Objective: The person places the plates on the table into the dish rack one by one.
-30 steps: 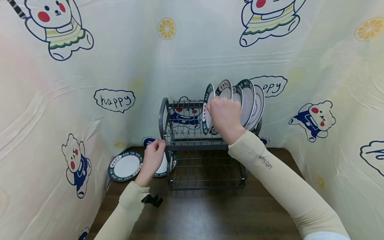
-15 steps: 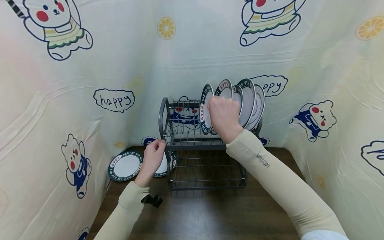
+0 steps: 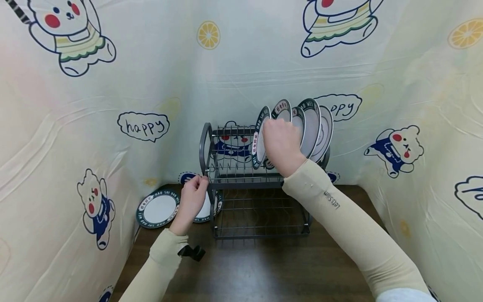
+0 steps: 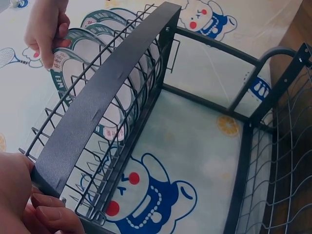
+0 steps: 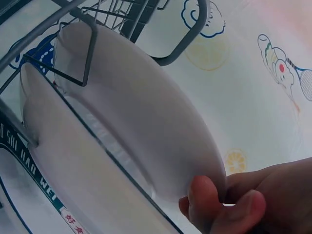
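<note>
In the head view, my left hand grips the left front corner of a dark metal dish rack. My right hand is up at the top tier, beside the leftmost plate, which has a green lettered rim. The right wrist view shows thumb and fingers pinching the edge of that plate, its pale underside facing the camera. Its lower edge sits among the rack's wires. Several more plates stand on edge to its right, partly hidden by my right hand.
Two matching plates lie at the left: one plate whole in view, another plate partly behind my left hand and the rack leg. The rack's wire lower tier stands over the brown table. Printed cloth encloses the sides and back.
The leftmost plate has shifted slightly left, and its top has then tipped back a little to the right, with my right hand still on it. My left hand stays on the rack corner.
</note>
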Motion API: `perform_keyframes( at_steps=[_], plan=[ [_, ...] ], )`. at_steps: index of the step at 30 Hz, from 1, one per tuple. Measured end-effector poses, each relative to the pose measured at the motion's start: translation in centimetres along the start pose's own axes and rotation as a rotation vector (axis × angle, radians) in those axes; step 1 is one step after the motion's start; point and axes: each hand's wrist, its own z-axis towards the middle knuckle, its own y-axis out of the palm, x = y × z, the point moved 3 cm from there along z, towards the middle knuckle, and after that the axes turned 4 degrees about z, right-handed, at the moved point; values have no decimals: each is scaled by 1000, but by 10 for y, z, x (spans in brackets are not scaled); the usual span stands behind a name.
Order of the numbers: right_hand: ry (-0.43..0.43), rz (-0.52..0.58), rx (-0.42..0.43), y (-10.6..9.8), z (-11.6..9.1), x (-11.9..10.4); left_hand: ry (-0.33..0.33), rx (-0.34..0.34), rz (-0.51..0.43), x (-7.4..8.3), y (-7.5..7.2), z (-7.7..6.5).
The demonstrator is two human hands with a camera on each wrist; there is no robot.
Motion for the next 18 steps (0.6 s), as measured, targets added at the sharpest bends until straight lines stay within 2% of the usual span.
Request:
perform_keyframes(
  at_steps=[8, 13, 18],
  plan=[
    [25, -5, -82, -1, -2, -1, 5, 5, -1, -1, 0, 1],
    [33, -13, -72, -2, -3, 0, 4, 0, -1, -1, 1, 1],
    [16, -1, -26, -3, -3, 1, 0, -2, -2, 0, 0, 0]
  ],
)
